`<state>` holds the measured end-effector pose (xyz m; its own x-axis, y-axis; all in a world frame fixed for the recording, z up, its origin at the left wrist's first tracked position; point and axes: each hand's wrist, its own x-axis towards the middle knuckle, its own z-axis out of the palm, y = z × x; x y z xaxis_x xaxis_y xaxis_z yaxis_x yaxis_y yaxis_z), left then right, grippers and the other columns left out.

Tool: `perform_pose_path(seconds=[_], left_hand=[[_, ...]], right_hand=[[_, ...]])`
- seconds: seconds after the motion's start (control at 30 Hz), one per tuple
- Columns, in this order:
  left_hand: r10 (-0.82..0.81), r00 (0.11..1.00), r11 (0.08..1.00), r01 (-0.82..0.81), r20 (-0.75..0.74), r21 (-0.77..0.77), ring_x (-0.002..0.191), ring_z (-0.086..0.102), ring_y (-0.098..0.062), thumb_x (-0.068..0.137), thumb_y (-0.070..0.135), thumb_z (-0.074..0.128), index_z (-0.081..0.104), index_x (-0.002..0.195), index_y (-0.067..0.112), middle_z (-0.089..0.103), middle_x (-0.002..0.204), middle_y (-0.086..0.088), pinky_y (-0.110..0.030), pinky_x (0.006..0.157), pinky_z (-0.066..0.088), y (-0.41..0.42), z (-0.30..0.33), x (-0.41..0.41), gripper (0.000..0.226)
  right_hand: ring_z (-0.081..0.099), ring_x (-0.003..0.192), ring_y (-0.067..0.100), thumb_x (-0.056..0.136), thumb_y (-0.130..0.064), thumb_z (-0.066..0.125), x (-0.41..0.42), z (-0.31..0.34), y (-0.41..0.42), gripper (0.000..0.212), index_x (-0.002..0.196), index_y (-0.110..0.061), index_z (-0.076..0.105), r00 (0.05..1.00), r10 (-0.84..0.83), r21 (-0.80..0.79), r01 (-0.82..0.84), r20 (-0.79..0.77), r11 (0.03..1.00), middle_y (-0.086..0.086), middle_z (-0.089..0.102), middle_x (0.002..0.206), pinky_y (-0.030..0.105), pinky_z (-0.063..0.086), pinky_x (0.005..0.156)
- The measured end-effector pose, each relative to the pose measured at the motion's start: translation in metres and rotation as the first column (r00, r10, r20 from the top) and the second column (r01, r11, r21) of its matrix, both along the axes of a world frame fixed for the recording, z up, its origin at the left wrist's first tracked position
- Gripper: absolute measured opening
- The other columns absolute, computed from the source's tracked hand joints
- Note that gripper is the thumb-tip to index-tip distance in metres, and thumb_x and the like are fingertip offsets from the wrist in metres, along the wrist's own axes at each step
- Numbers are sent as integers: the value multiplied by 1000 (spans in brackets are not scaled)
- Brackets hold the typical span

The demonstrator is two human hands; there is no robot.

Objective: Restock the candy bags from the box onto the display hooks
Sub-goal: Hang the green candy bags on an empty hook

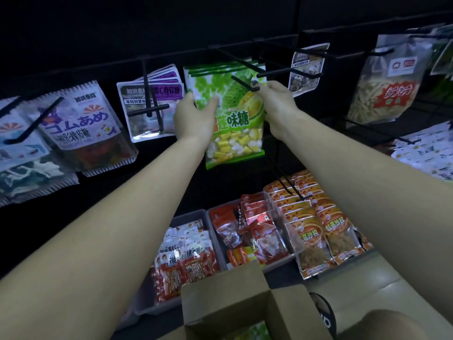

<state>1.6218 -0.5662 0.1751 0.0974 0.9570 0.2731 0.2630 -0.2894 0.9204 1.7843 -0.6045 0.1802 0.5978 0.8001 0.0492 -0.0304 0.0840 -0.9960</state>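
Candy bag (235, 123) up at the display hook (242, 84), pinched at both top corners by left hand (193, 116) and right hand (277, 104); light, crinkly, slippery-looking; best held near the hang hole.

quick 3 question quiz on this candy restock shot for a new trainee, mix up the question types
1. True or false: both hands hold the green durian candy bag.
2. Where is the cardboard box? A) on a top shelf B) low in front of the person, flaps open C) hanging on a hook
3. Fill in: the right hand has its grip at the bag's top corner, by a black ____.

Key
1. True: the left hand holds the bag's left edge, and the right holds the top right.
2. B
3. hook
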Motion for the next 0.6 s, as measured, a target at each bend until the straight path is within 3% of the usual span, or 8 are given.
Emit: perform_pose_path(seconds=[0.07, 0.13, 0.27, 0.33, 0.4, 0.47, 0.53, 0.6], left_hand=[[16, 999, 999, -15, -42, 30, 76, 56, -13, 97, 36, 66, 60, 106, 6, 63, 92, 1, -30, 68, 45, 2, -7, -4, 33], [42, 996, 998, -39, -82, 42, 71, 54, -6, 99, 30, 65, 53, 102, 15, 57, 84, 10, -28, 67, 45, -3, -15, -11, 20], [6, 989, 999, 0, -151, 36, 102, 64, -19, 96, 29, 70, 51, 122, 14, 61, 106, 5, -33, 91, 52, -23, -51, -34, 36], [-38, 970, 998, 49, -240, 38, 114, 62, -21, 96, 28, 70, 49, 133, 9, 61, 121, -3, -34, 97, 49, -48, -84, -54, 47], [-149, 907, 985, 172, -393, 23, 119, 57, -18, 97, 26, 68, 47, 139, 10, 58, 131, -5, -32, 98, 46, -80, -129, -81, 50], [-265, 746, 943, 333, -611, -2, 120, 57, -20, 97, 27, 67, 45, 143, 16, 56, 135, -4, -37, 98, 48, -110, -179, -113, 52], [-371, 478, 880, 456, -796, -136, 130, 54, -27, 96, 32, 65, 40, 149, 21, 52, 144, -6, -43, 103, 48, -132, -224, -143, 59], [-460, 219, 819, 479, -860, -316, 145, 40, -29, 99, 39, 60, 30, 157, 22, 38, 159, -6, -42, 116, 36, -148, -259, -165, 68]], right_hand=[[61, 83, 20, 91, -39, 71, -3, -8, -5, 26, 91, -19, 55, 999, -26, -36, 27, 36, 999, 5, 63, 93, 34, 48, 75], [58, 87, 14, 94, -38, 71, -9, -19, -18, 30, 105, -17, 52, 997, -58, -75, 61, 43, 995, 0, 59, 102, 26, 47, 74], [59, 101, 19, 86, -40, 74, -30, -62, -53, 44, 116, -18, 49, 963, -194, -154, 223, 185, 962, 6, 56, 119, 33, 49, 89], [60, 96, 19, 86, -32, 73, -53, -91, -78, 36, 109, -18, 50, 936, -241, -136, 283, 257, 950, 6, 60, 111, 31, 47, 87], [56, 82, 10, 89, -20, 71, -80, -126, -106, 24, 102, -15, 52, 932, -198, -135, 247, 304, 959, -2, 58, 91, 25, 42, 75], [52, 74, 3, 89, -7, 69, -111, -168, -136, 19, 92, -18, 54, 953, -30, -228, 102, 302, 968, -8, 55, 81, 21, 41, 73], [54, 74, 8, 86, -4, 68, -138, -216, -159, 27, 81, -27, 55, 935, 193, -364, -75, 299, 929, -7, 57, 77, 24, 45, 78], [57, 73, 11, 84, -15, 70, -161, -261, -177, 20, 75, -28, 58, 867, 433, -598, -215, 246, 772, -8, 59, 74, 31, 53, 80]])
